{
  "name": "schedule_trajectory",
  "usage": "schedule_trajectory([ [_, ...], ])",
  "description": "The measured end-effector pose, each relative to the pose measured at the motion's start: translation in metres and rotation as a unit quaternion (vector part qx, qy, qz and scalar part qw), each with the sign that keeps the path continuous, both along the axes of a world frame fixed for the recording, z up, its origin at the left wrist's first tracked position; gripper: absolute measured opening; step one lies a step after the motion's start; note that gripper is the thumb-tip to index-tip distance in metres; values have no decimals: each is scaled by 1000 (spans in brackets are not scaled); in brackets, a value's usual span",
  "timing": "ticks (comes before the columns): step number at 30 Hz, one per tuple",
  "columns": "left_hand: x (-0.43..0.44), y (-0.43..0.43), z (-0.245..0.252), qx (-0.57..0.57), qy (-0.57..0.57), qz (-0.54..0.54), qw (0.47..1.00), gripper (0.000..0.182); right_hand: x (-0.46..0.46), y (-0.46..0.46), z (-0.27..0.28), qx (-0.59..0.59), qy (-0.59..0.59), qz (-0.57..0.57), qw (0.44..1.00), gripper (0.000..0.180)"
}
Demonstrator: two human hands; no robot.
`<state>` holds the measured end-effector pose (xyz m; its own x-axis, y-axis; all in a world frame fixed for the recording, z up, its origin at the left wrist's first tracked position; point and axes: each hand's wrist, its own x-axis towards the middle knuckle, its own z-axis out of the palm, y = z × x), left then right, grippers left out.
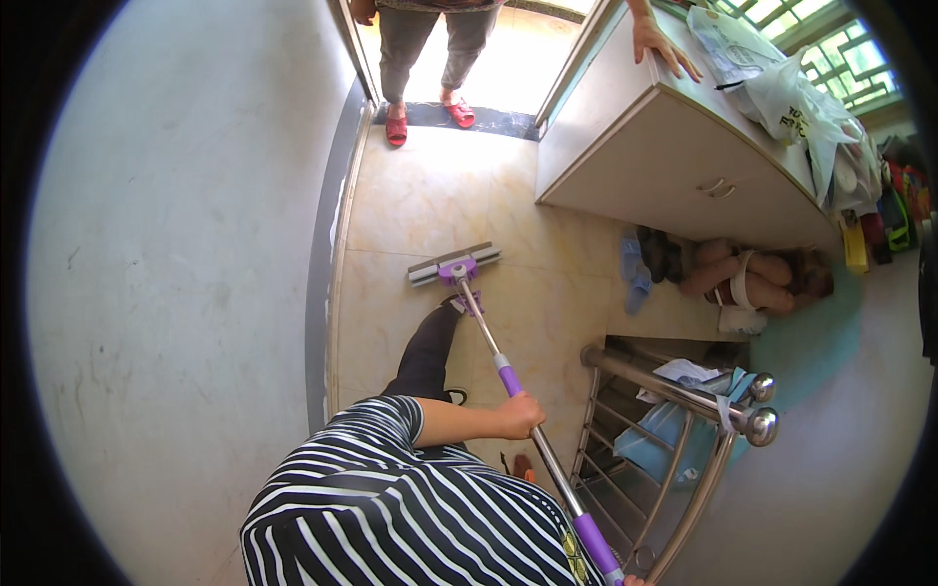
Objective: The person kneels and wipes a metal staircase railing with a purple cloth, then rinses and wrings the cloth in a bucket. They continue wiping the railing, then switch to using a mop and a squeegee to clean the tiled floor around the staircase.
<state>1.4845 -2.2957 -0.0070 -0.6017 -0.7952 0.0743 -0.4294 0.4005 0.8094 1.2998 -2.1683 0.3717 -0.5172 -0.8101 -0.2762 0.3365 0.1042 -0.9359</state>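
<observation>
My left hand (522,415) is closed around the metal pole of a sponge mop (484,329), just below a purple sleeve. At the bottom edge, a small part of my right hand (636,581) shows at the purple lower grip; most of it is hidden or outside the picture. The mop's purple and grey head (454,265) rests on the tiled floor (542,293), in front of my foot. The pole runs diagonally past my striped shirt.
A person in red slippers (396,132) stands at the doorway, one hand on a white cabinet (659,161) holding plastic bags (784,102). Blue slippers (632,271) and dark shoes (659,254) lie beside it. Metal stair railings (659,381) rise at right; a wall (190,256) runs along the left.
</observation>
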Motion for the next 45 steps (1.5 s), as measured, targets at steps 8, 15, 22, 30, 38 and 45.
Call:
schedule_trajectory([
  [8, 60, -81, -59, -74, -84, 27, 993, 10, -23, -30, -109, -117, 61, 136, 982, 29],
  [15, 224, -236, -109, -48, -214, 63, 974, 11, 117, -158, -212, -45, -44, 116, 991, 27],
  [22, 169, -258, -103, -70, -205, 86, 972, 9, 93, -212, -166, -37, -18, 43, 998, 30],
  [30, 30, -132, -62, -117, -21, 30, 992, 9, 23, -81, -41, 108, 4, -105, 989, 23],
  [38, -29, -30, 12, -16, 76, -70, 995, 10, 29, -8, 21, 45, 126, -234, 963, 23],
  [45, 20, -100, -20, -73, 39, -53, 995, 10, -8, 0, -79, -113, 105, -124, 980, 25],
])
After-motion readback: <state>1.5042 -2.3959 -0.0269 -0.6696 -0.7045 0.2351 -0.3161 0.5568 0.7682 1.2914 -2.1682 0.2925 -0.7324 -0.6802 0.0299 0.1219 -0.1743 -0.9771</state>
